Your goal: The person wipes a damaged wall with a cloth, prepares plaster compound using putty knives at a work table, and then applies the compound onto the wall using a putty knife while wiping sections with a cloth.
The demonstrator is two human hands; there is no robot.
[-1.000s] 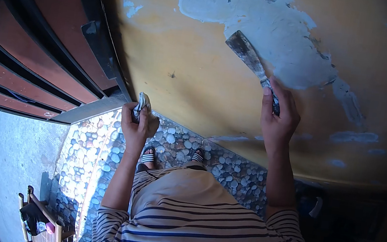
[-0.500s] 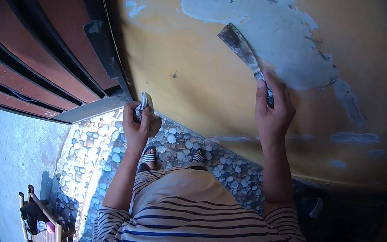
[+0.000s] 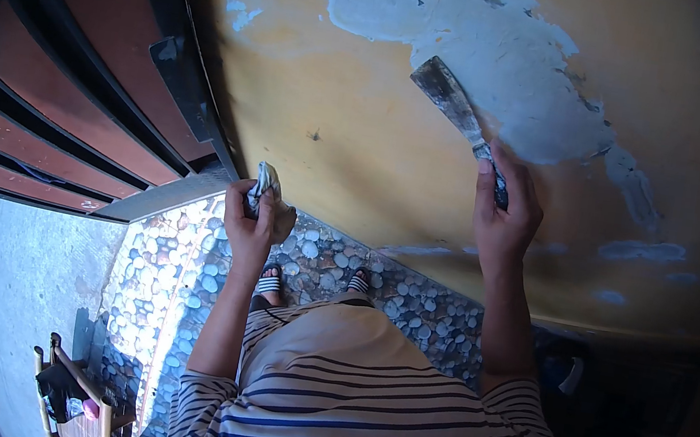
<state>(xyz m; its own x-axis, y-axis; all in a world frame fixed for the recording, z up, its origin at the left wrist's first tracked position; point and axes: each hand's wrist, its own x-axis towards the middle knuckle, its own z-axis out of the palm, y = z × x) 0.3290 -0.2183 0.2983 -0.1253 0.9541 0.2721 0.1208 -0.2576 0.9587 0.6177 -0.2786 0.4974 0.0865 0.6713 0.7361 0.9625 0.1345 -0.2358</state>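
Note:
My right hand [image 3: 510, 210] is closed around the handle of a putty knife [image 3: 451, 91]. Its broad, smeared blade points up and left, over the lower edge of a whitish putty patch [image 3: 496, 69] on the yellow wall [image 3: 351, 85]. I cannot tell whether the blade touches the wall. Lower and to the left, my left hand [image 3: 249, 222] pinches a small crumpled bundle, whitish and smeared at the top [image 3: 266, 178], tan below; its exact kind is unclear.
A red-brown slatted panel with dark bars [image 3: 83, 83] stands at the left, beside the wall. Pebble-patterned flooring [image 3: 310, 249] lies around my sandalled feet. At the lower left is a bamboo chair [image 3: 106, 426] with a black item [image 3: 60, 392] on it. Smaller putty spots [image 3: 641, 250] mark the wall's right side.
The putty knife and my right hand have shifted slightly right and down across the view. My left hand has barely moved, still holding the bundle.

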